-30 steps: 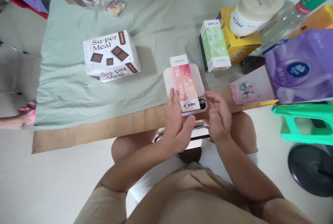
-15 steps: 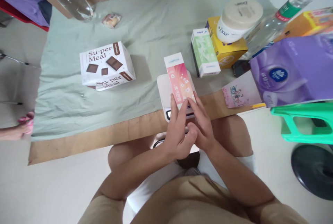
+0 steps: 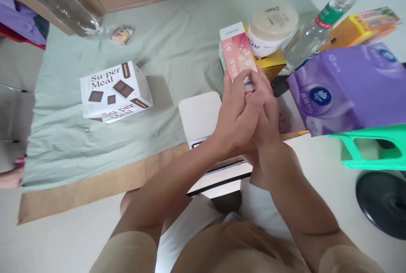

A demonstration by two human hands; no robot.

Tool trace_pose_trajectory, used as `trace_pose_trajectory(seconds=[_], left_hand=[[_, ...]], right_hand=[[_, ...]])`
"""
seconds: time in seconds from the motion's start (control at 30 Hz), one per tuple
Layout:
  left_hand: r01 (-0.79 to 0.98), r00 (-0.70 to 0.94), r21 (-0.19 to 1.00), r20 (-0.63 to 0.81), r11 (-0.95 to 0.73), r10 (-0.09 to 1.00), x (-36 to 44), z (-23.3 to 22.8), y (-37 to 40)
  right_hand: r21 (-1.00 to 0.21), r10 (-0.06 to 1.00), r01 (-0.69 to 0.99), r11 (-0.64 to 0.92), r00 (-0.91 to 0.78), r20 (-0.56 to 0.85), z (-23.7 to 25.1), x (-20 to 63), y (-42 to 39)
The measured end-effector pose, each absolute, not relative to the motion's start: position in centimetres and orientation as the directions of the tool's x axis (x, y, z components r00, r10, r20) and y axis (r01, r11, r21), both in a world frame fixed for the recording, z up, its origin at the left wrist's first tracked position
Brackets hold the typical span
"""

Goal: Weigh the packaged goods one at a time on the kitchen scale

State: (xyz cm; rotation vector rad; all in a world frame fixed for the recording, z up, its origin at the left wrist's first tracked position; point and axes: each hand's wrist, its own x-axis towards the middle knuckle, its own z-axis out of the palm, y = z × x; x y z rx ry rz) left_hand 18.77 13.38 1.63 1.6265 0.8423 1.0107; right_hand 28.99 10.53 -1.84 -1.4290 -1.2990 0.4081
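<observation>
A slim pink-and-white carton [image 3: 239, 55] is gripped near its lower end by both hands. My left hand [image 3: 239, 114] is closed along its left side, and my right hand [image 3: 268, 99] closes on the right side; their fingers meet over the near end. The carton is above a green-and-white box, now almost wholly hidden by it. Just left of my hands lies a flat white kitchen scale [image 3: 200, 116] with nothing on its plate; my left forearm covers part of its display edge.
A white Su-per Meal box [image 3: 116, 91] stands to the left, with a small wrapped snack [image 3: 122, 35] behind it. At right are a Dove jar [image 3: 272, 27] on a yellow box [image 3: 275, 66], a clear bottle [image 3: 311, 36], a purple tissue pack [image 3: 352, 91] and a green stool [image 3: 374, 148].
Both hands have carried the pink carton off the scale, rightward and away from me, to over the green-and-white box. The scale plate is now uncovered. The view has shifted somewhat.
</observation>
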Motion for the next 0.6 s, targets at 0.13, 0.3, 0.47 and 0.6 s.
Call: trace_pose_trajectory(seconds=[0.13, 0.3, 0.47, 0.6], left_hand=[[0.103, 0.431, 0.976, 0.129, -0.19, 0.893, 19.3, 1.8, 13.7], [0.138, 0.437, 0.979, 0.074, -0.148, 0.897, 19.3, 2.4, 13.9], [0.182, 0.45, 0.971, 0.059, -0.156, 0.891, 20.0, 2.3, 14.3], [0.136, 0.43, 0.973, 0.11, -0.185, 0.896, 19.4, 0.6, 14.3]], right_hand=[[-0.832, 0.844, 0.525, 0.18, 0.351, 0.404, -2.8, 29.6, 11.0], [-0.791, 0.872, 0.605, 0.089, 0.337, 0.355, -2.5, 29.6, 11.5], [-0.821, 0.869, 0.57, 0.027, 0.393, 0.301, -2.7, 29.4, 12.2], [-0.859, 0.801, 0.498, 0.116, 0.464, 0.377, -3.0, 29.2, 11.8]])
